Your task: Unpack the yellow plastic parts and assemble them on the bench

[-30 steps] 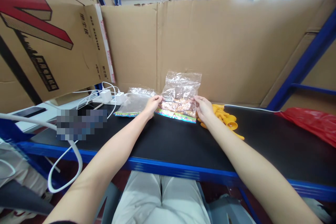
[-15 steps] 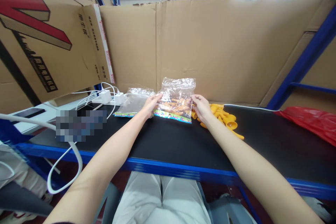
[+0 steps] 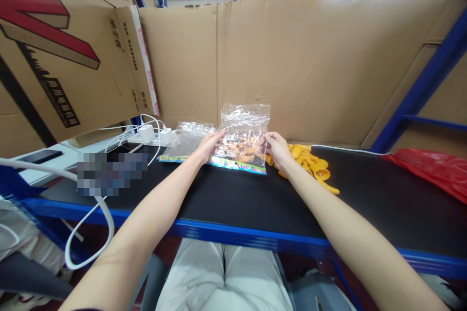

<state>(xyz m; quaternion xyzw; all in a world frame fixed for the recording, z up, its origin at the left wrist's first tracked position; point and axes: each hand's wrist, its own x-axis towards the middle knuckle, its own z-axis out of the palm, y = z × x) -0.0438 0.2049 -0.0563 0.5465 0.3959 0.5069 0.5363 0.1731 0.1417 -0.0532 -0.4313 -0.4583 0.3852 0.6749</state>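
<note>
Between my hands is a clear plastic bag [image 3: 245,119] with a colourful printed strip along its near edge. Orange-yellow pieces show through the film; their exact kind is blurred by glare. My left hand [image 3: 209,146] grips the bag's left side, fingers closed on the film. At the right side edge, my right hand [image 3: 278,148] pinches the film between thumb and fingers. Just beyond the right hand lies a pile of yellow plastic spoons [image 3: 310,163]. Another clear bag [image 3: 186,142] lies flat to the left, partly behind my left hand.
A white power strip with plugs [image 3: 146,134] and cables stands at the back left. A red plastic bag [image 3: 430,170] lies at the right. Cardboard [image 3: 292,68] walls off the back, and a blue metal edge [image 3: 248,234] runs along the front of the black tabletop.
The bag's top edge has risen slightly and moved a little left, while its printed edge has dropped a little. The orange-yellow pieces inside sit lower. Both hands keep hold of the bag.
</note>
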